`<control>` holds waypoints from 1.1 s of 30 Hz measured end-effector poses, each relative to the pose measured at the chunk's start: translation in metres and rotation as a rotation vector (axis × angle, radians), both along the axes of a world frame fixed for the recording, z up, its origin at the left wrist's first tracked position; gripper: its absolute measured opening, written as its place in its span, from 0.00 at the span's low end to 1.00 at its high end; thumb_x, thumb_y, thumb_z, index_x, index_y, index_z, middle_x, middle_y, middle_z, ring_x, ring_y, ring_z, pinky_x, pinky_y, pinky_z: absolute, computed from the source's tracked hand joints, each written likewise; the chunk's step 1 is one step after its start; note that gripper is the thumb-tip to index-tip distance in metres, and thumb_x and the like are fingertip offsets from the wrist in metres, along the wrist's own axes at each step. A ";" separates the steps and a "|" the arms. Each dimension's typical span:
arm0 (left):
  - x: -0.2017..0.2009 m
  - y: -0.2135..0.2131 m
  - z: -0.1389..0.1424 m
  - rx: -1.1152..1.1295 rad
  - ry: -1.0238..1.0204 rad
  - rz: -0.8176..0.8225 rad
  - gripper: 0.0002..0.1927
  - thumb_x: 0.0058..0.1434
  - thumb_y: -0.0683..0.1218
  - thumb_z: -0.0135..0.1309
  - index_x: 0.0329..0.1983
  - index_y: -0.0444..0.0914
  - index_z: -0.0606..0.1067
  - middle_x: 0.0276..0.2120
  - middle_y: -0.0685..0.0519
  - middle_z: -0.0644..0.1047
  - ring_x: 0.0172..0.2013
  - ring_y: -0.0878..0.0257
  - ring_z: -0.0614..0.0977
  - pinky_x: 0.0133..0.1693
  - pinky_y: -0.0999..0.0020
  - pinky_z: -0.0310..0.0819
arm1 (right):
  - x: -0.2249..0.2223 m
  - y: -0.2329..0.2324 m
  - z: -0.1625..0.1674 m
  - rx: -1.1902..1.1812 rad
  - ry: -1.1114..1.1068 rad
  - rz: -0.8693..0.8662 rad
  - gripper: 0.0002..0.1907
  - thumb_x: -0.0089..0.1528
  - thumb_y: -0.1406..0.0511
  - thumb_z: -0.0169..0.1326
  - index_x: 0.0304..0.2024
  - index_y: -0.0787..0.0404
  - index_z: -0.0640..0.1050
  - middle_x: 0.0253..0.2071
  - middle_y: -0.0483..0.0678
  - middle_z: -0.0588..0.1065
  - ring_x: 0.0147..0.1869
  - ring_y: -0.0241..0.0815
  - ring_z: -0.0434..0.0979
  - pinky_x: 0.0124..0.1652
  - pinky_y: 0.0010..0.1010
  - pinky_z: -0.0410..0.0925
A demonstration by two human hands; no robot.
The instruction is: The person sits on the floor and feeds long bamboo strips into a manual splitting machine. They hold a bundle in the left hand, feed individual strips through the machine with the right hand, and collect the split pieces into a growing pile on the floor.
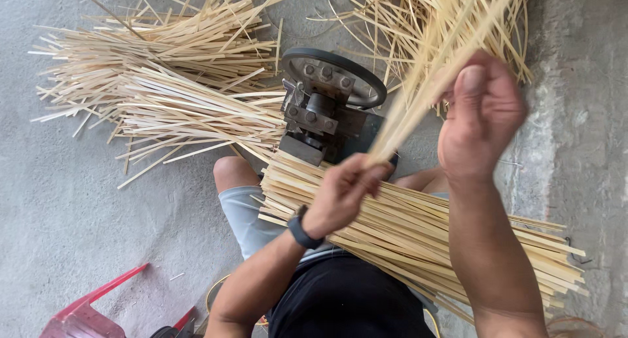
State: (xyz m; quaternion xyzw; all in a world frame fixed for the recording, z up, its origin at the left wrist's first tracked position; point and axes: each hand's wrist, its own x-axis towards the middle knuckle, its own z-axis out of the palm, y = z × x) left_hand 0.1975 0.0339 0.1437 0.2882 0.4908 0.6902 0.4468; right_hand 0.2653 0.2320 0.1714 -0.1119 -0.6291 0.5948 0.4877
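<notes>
Grey concrete floor (78, 214); both hands' grips, left hand (343, 191), right hand (481, 119), clutch pale, thin bamboo strips (425, 83).

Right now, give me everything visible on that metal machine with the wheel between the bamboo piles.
The metal machine is a small dark steel unit on the grey concrete floor, just beyond the person's knee. A round dark wheel rim sits at its far end; a bolted plate with several hex bolts crosses it, above a blocky body. It looks worn and stands upright. Bamboo strips press against its left side, and the lap bundle lies over its near edge. Neither hand touches it.
</notes>
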 end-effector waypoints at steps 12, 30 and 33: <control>-0.127 -0.095 0.027 0.254 -0.020 0.765 0.12 0.81 0.49 0.46 0.55 0.37 0.74 0.25 0.55 0.71 0.22 0.71 0.67 0.26 0.74 0.62 | 0.092 -0.028 -0.154 0.413 -1.258 0.303 0.08 0.60 0.60 0.63 0.38 0.56 0.85 0.36 0.47 0.83 0.34 0.40 0.82 0.36 0.32 0.76; -0.157 -0.073 -0.082 -0.047 -0.318 0.717 0.17 0.74 0.58 0.49 0.43 0.39 0.68 0.23 0.60 0.63 0.20 0.73 0.61 0.20 0.78 0.54 | 0.078 -0.006 -0.118 0.868 -0.945 -0.173 0.12 0.63 0.55 0.61 0.40 0.55 0.86 0.33 0.45 0.80 0.31 0.39 0.77 0.31 0.32 0.70; -0.159 -0.074 -0.089 -0.078 -0.359 0.719 0.19 0.74 0.61 0.45 0.41 0.40 0.66 0.23 0.59 0.64 0.20 0.72 0.62 0.20 0.77 0.55 | 0.062 -0.034 -0.122 1.031 -0.838 -0.177 0.10 0.61 0.59 0.61 0.39 0.58 0.85 0.36 0.49 0.81 0.40 0.46 0.79 0.42 0.40 0.71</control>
